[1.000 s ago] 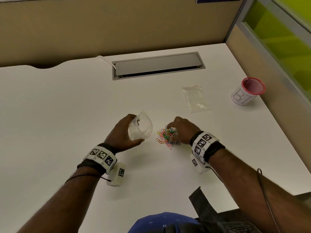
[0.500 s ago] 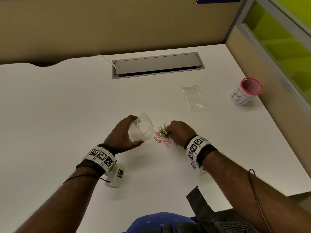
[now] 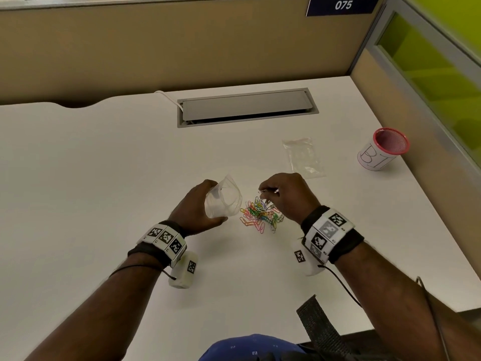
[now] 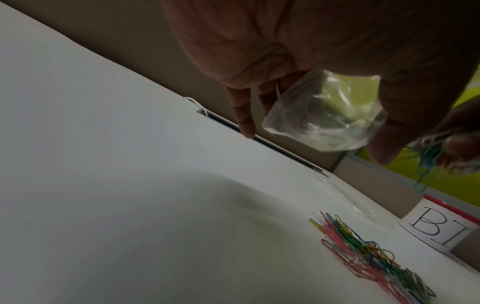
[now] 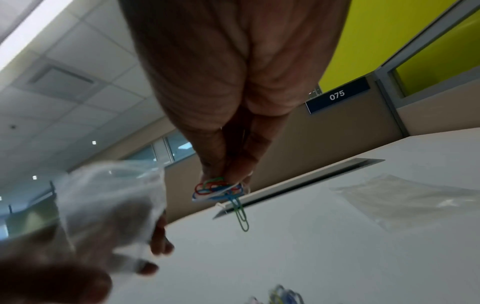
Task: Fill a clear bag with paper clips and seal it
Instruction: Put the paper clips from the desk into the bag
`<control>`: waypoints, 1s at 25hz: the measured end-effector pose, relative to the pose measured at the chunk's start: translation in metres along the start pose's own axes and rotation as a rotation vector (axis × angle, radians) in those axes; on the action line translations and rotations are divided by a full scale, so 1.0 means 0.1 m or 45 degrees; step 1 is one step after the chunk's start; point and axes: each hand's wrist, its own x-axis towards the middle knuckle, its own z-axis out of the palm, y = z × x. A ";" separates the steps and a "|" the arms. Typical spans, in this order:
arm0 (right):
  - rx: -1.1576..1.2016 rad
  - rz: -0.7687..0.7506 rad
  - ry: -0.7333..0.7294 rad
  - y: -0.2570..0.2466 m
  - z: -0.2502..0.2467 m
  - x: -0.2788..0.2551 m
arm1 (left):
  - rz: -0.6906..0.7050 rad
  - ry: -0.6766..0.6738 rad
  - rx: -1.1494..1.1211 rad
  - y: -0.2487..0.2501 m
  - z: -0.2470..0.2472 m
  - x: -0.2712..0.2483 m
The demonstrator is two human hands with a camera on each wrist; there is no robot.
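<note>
My left hand [image 3: 197, 204] grips a small clear bag [image 3: 224, 200] above the white desk, its mouth held open and turned toward the right. The same bag [image 4: 324, 115] fills the left wrist view, and I cannot tell whether it holds anything. A pile of coloured paper clips [image 3: 260, 214] lies on the desk between my hands. My right hand [image 3: 283, 195] hovers just over that pile, pinching a small bunch of clips [image 5: 221, 189] at its fingertips, with one green clip dangling below.
A second flat clear bag [image 3: 303, 157] lies on the desk beyond my right hand. A red mesh cup labelled "BI" [image 3: 382, 148] stands near the right edge. A grey cable hatch [image 3: 247, 108] sits at the back, under the tan partition.
My right hand has risen off the pile with a pinch of clips and shifted slightly back. The left hand keeps the bag in about the same place.
</note>
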 end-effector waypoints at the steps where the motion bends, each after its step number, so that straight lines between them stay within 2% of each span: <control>1: 0.077 0.005 0.026 -0.07 -0.06 -0.01 | 0.004 -0.003 0.001 0.00 0.01 0.01; 5: 0.315 -0.040 0.092 -0.37 -0.19 -0.01 | 0.017 -0.003 0.011 0.03 0.06 0.05; 8: 0.406 -0.035 0.053 -0.53 -0.17 0.01 | 0.043 0.004 -0.022 0.09 0.08 0.08; 12: 0.363 -0.039 -0.021 -0.63 -0.07 0.02 | 0.079 0.016 -0.097 0.19 0.07 0.09; 25: 0.222 -0.110 -0.023 -0.73 -0.04 0.05 | 0.073 0.068 -0.286 0.24 0.04 0.05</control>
